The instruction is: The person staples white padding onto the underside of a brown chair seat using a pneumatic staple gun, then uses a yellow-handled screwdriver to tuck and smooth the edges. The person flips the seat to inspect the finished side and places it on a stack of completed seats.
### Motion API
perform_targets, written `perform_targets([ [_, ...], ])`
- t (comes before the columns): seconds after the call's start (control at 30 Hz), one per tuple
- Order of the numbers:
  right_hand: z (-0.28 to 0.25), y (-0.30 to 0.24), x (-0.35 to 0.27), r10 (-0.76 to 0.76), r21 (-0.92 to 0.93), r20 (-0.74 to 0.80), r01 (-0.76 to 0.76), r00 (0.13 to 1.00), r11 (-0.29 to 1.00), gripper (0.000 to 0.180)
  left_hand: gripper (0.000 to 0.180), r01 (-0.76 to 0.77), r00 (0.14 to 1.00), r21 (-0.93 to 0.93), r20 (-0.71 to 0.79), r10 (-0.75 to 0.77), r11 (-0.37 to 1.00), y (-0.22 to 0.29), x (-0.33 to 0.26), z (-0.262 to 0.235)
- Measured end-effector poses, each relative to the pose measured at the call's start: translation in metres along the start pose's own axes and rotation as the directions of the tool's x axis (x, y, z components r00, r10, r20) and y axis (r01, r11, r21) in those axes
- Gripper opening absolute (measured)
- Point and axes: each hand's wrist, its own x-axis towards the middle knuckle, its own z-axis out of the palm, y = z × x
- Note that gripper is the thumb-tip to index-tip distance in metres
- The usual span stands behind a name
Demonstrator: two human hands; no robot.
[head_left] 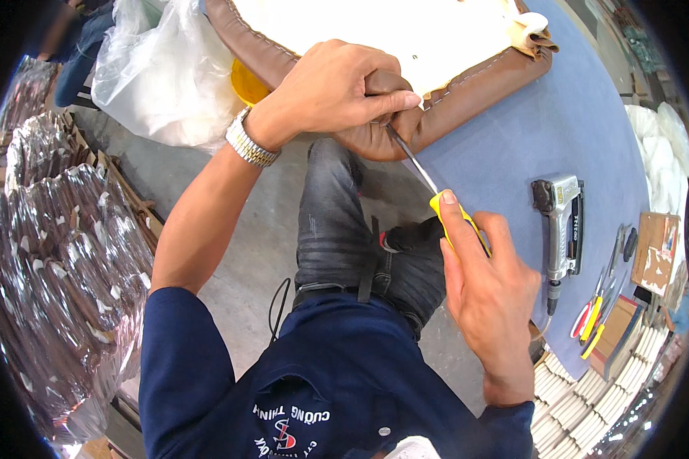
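Note:
A brown leather-covered padded piece (486,93) with white stitching lies at the top, over the edge of a blue-covered table (505,161). Its middle is a pale, brightly lit surface. My left hand (329,90) pinches a fold of the brown leather at the near corner, thumb and fingers closed on it. In my right hand (486,279) is a screwdriver (418,164) with a yellow and black handle, index finger laid along it. The shaft slants up-left, its tip at the leather fold just below my left thumb; the tip itself is hidden.
On the table's right lie a staple gun (563,222) with a hose, and several hand tools with yellow and red handles (589,320). A clear plastic bag (161,84) and something yellow (247,83) are at upper left. Plastic-wrapped brown pieces (61,283) fill the left side.

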Motion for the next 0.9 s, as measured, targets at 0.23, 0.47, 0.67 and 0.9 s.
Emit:
perform_targets([
  [0.23, 0.031, 0.003, -0.005, -0.027, 0.059, -0.067, 0.031, 0.997, 0.998, 0.053, 0.033, -0.013, 1.000, -0.021, 0.001, 0.013, 1.000, 0.002, -0.007, 0.009],
  [0.47, 0.129, -0.022, -0.020, 0.280, 0.734, 0.338, -0.065, 0.899, -0.676, 0.040, 0.028, 0.052, 0.995, -0.027, -0.080, -0.054, 0.998, 0.000, -0.004, 0.004],
  [0.67, 0.128, -0.018, -0.010, 0.419, 0.981, 0.011, -0.091, 0.908, 0.171, 0.043, 0.028, 0.200, 0.980, -0.010, 0.019, -0.199, 0.980, 0.006, -0.002, -0.005],
  [0.9, 0.187, -0.008, -0.011, 0.149, 0.660, 0.174, -0.003, 0.973, -0.752, 0.042, 0.026, 0.236, 0.972, -0.077, 0.021, -0.236, 0.969, 0.013, 0.003, -0.002],
])
